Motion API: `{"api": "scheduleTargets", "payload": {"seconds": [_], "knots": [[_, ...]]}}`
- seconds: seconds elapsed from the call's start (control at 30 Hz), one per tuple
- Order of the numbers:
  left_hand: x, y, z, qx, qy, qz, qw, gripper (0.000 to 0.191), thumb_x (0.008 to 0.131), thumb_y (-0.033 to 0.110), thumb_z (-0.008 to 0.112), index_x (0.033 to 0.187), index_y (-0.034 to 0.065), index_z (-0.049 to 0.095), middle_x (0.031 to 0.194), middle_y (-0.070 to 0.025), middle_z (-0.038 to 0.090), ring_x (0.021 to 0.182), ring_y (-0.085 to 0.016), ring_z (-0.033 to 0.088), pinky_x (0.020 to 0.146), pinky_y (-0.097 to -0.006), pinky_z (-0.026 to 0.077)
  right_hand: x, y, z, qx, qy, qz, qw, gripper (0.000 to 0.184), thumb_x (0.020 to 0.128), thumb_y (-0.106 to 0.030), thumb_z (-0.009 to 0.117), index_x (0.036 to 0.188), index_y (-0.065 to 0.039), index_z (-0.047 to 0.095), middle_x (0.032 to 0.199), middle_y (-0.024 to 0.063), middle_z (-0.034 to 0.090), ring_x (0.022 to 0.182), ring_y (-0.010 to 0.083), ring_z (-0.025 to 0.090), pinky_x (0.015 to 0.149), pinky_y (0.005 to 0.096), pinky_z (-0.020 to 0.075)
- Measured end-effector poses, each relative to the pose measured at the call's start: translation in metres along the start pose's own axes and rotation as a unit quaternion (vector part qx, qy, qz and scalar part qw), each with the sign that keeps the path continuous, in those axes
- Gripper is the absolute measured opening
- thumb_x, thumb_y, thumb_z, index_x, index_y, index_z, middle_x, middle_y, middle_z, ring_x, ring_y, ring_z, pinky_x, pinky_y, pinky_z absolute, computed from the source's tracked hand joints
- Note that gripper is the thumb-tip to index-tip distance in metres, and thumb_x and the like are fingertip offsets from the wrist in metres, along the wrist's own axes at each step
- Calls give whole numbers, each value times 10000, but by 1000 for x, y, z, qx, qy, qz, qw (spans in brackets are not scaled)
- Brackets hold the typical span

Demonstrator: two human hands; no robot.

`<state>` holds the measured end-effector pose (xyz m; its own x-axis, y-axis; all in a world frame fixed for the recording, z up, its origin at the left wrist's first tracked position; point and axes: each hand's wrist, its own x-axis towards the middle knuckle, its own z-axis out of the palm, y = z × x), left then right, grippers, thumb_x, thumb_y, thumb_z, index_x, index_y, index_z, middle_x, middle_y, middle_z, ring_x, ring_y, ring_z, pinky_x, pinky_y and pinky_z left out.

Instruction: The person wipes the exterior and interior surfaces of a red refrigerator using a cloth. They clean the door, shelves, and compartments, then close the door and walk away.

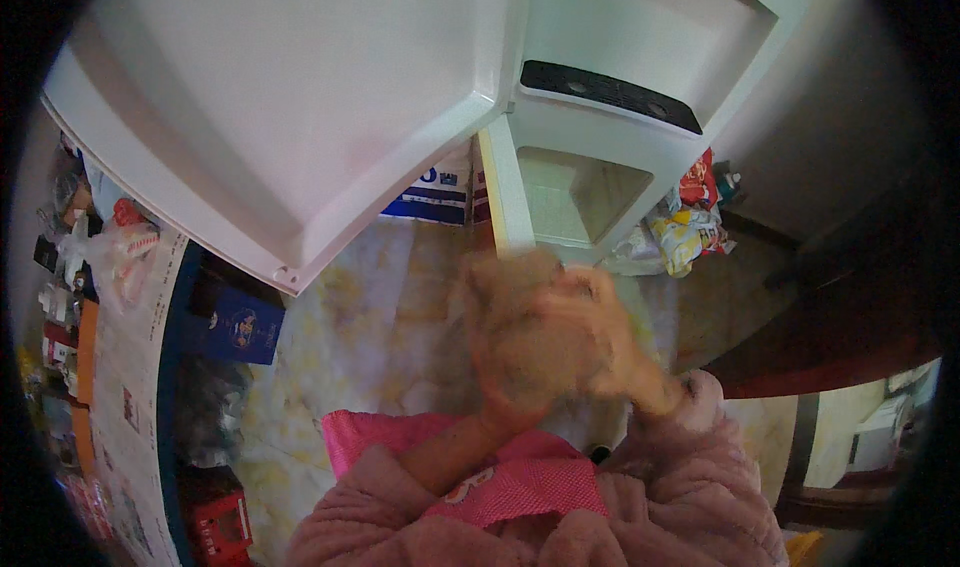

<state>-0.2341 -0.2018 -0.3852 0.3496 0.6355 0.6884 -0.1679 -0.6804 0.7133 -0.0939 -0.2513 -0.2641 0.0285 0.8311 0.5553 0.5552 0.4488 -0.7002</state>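
In front of my body, a brown cloth (547, 349) is bunched between my two hands, blurred by motion. My right hand (600, 319) presses onto it from the right, fingers curled over its top. From below and the left, my left hand (506, 402) holds the cloth, which covers most of its fingers. Just beyond the hands stands a white water dispenser (615, 135) with a black drip tray (611, 95). Under the tray is an open lower compartment (566, 192). A large white panel (315, 64), apparently the dispenser's swung-out door, fills the upper left.
Pink woven fabric (390, 428) lies across my forearms and lap. At left a long table (127, 372) carries bags and small items, with a blue box (244, 327) and a red box (217, 518) beneath. Packaged goods (686, 233) sit right of the dispenser, near a dark wooden surface (840, 327).
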Motion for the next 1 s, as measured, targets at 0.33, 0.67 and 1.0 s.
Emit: {"api": "scheduleTargets", "payload": {"seconds": [0.33, 0.67, 1.0], "knots": [[27, 26, -4, 44, -35, -40, 998, 880, 575, 75, 656, 1356, -40, 269, 1339, -237, 317, 1235, -369, 335, 1030, -445, 283, 56, 70, -7, -32, 85, 43, 995, 468, 723, -220, 647, 1147, -46, 553, 1136, 160, 524, 1049, 331, 480, 926, 407, 383], [23, 20, -5, 43, -24, -26, 998, 889, 579, 61, 649, 1369, -34, 253, 1338, -242, 303, 1249, -384, 313, 1031, -454, 279, 59, 63, 2, -77, 119, -10, 990, 489, 683, -189, 679, 1136, -57, 552, 1117, 151, 553, 1070, 351, 449, 925, 411, 380], [5, 5, 2, 19, 14, 29, 999, 880, 574, 35, 648, 1362, -26, 261, 1329, -246, 299, 1243, -390, 327, 1028, -456, 289, -3, 35, 4, -11, -4, 5, 1000, 584, 677, -364, 675, 1164, -65, 556, 1228, 121, 521, 1108, 328, 423, 959, 414, 349]]}}
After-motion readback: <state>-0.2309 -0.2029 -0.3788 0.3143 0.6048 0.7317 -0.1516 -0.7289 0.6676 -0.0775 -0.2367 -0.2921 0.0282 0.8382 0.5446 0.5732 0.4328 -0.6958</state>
